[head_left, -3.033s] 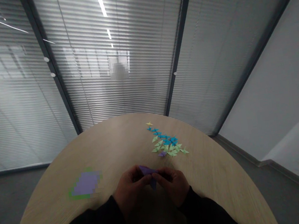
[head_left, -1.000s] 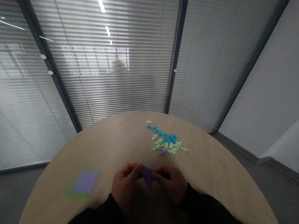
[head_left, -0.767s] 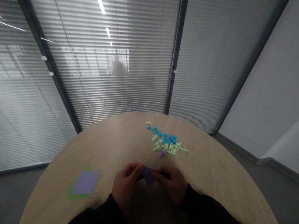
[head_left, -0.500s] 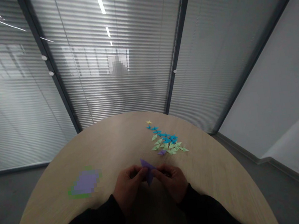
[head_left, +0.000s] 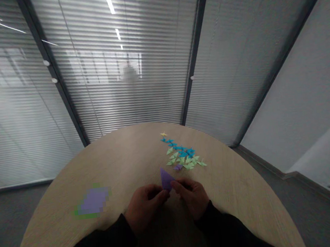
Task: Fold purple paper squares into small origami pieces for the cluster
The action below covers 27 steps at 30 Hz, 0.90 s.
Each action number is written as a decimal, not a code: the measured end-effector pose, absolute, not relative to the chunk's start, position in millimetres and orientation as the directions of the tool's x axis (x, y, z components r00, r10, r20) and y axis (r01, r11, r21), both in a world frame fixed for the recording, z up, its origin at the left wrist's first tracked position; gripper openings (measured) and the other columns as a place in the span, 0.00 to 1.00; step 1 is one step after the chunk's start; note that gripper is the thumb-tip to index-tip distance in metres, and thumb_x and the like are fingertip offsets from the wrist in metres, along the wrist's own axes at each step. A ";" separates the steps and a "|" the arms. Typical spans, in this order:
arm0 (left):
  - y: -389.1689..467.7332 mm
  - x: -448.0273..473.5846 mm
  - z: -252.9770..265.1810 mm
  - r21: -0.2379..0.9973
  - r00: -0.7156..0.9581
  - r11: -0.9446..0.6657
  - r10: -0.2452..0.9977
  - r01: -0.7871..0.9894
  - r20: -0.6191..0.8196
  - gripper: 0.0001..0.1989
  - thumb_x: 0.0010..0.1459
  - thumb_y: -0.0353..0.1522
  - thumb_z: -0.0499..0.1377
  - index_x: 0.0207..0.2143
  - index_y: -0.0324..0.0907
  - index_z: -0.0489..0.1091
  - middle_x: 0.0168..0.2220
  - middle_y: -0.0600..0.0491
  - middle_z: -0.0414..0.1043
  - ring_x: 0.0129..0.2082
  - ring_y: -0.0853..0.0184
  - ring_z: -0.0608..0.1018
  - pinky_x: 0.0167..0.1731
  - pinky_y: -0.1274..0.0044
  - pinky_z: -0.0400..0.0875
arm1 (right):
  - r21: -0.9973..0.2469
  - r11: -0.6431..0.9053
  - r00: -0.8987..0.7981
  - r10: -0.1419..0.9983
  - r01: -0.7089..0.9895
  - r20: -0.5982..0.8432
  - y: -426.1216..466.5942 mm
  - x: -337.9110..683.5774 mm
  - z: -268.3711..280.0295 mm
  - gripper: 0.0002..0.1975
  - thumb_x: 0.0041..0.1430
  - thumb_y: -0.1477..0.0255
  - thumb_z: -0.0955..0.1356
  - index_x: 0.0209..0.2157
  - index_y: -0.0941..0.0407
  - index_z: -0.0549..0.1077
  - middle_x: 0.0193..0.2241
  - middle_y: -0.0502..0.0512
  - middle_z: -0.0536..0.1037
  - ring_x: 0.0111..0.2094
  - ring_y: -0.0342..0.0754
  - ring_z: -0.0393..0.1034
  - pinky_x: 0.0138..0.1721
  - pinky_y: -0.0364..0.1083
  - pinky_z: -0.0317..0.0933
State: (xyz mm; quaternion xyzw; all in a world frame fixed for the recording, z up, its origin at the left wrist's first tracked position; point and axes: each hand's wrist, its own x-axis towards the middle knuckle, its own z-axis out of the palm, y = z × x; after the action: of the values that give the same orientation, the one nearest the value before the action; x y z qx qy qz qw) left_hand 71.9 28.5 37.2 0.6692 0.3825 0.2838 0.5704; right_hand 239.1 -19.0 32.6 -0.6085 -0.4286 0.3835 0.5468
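Between my hands, above the near part of the table, is a piece of folded purple paper (head_left: 166,178) with a triangular outline, its point up. My left hand (head_left: 146,203) pinches its lower corner between thumb and fingers. On the other side, my right hand (head_left: 192,196) pinches the right edge. Just beyond my hands lie folded paper cranes: a purple crane (head_left: 178,167), several pale green cranes (head_left: 189,162), several blue cranes (head_left: 186,152) and one yellow crane (head_left: 163,134) at the far end.
A blurred stack of purple and green paper sheets (head_left: 93,201) lies left of my hands on the round wooden table (head_left: 121,157). Beyond the table's far edge stands a glass partition with blinds (head_left: 132,103). A white wall (head_left: 308,80) rises at the right.
The purple paper has turned between my fingers and now shows a broad triangular face pointing up. My left fingers have shifted to its bottom corner; the cranes stay put.
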 end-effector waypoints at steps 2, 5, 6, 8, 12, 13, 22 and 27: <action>28.2 71.7 38.3 0.979 0.560 -0.038 0.824 0.201 -0.083 0.18 0.54 0.44 0.61 0.32 0.36 0.77 0.31 0.47 0.80 0.31 0.62 0.77 0.32 0.74 0.67 | -0.996 -0.032 0.342 0.940 0.082 -0.002 -18.8 239.0 31.6 0.19 0.45 0.54 0.72 0.23 0.58 0.76 0.17 0.46 0.67 0.20 0.42 0.60 0.23 0.42 0.57; 28.1 71.3 37.0 0.985 0.568 0.002 0.816 0.174 -0.102 0.19 0.55 0.45 0.59 0.33 0.36 0.76 0.31 0.47 0.80 0.31 0.62 0.78 0.32 0.74 0.68 | -0.997 -0.033 0.347 0.938 0.073 -0.006 -18.5 238.8 29.9 0.19 0.44 0.54 0.73 0.22 0.58 0.76 0.17 0.47 0.68 0.20 0.42 0.60 0.23 0.42 0.56; 28.3 71.2 35.9 0.984 0.576 -0.004 0.811 0.177 -0.100 0.19 0.55 0.45 0.59 0.33 0.36 0.76 0.32 0.47 0.80 0.32 0.62 0.78 0.33 0.74 0.68 | -0.997 -0.034 0.358 0.934 0.067 -0.008 -18.4 238.6 29.3 0.20 0.44 0.54 0.73 0.23 0.58 0.76 0.17 0.47 0.68 0.20 0.42 0.60 0.23 0.43 0.56; 29.0 71.1 33.0 0.979 0.590 -0.026 0.801 0.201 -0.100 0.19 0.55 0.45 0.59 0.33 0.37 0.76 0.32 0.46 0.80 0.33 0.61 0.79 0.34 0.74 0.68 | -0.998 -0.035 0.382 0.924 0.051 -0.013 -18.2 238.4 28.4 0.20 0.43 0.53 0.73 0.24 0.58 0.77 0.17 0.47 0.69 0.20 0.42 0.60 0.23 0.43 0.57; 29.7 71.2 27.9 0.972 0.586 -0.018 0.801 0.234 -0.126 0.17 0.55 0.44 0.59 0.30 0.38 0.74 0.30 0.46 0.80 0.30 0.62 0.79 0.30 0.74 0.68 | -0.998 -0.038 0.399 0.917 0.042 -0.019 -18.1 238.3 28.8 0.21 0.43 0.53 0.73 0.25 0.59 0.78 0.17 0.48 0.69 0.20 0.43 0.61 0.24 0.43 0.58; 29.4 71.3 27.7 0.972 0.584 -0.019 0.802 0.236 -0.126 0.17 0.55 0.44 0.59 0.30 0.38 0.73 0.30 0.47 0.80 0.29 0.62 0.78 0.29 0.75 0.67 | -0.998 -0.039 0.399 0.917 0.048 -0.017 -18.2 238.4 29.3 0.20 0.43 0.54 0.73 0.24 0.59 0.78 0.17 0.48 0.69 0.20 0.43 0.61 0.24 0.43 0.58; 21.7 73.6 33.8 0.936 0.475 -0.305 0.859 0.174 0.192 0.20 0.65 0.45 0.47 0.33 0.41 0.69 0.28 0.52 0.73 0.27 0.66 0.73 0.29 0.76 0.67 | -0.994 -0.022 0.299 0.954 0.105 0.010 -21.4 231.5 28.7 0.18 0.47 0.55 0.72 0.26 0.58 0.79 0.19 0.49 0.72 0.22 0.44 0.65 0.25 0.43 0.59; 26.1 72.7 30.2 0.894 0.263 -0.335 0.929 0.296 0.261 0.21 0.66 0.46 0.46 0.27 0.43 0.63 0.22 0.58 0.61 0.22 0.68 0.66 0.24 0.76 0.59 | -0.991 -0.045 0.249 0.968 0.125 -0.013 -22.6 221.6 21.6 0.17 0.48 0.57 0.72 0.26 0.58 0.78 0.20 0.50 0.73 0.23 0.45 0.67 0.27 0.44 0.60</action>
State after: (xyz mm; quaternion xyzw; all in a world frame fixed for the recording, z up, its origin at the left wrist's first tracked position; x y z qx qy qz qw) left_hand 72.7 26.1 30.2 0.7002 0.4374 0.4211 0.3755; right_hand 221.6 -22.6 21.6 -0.5972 -0.4576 0.4074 0.5176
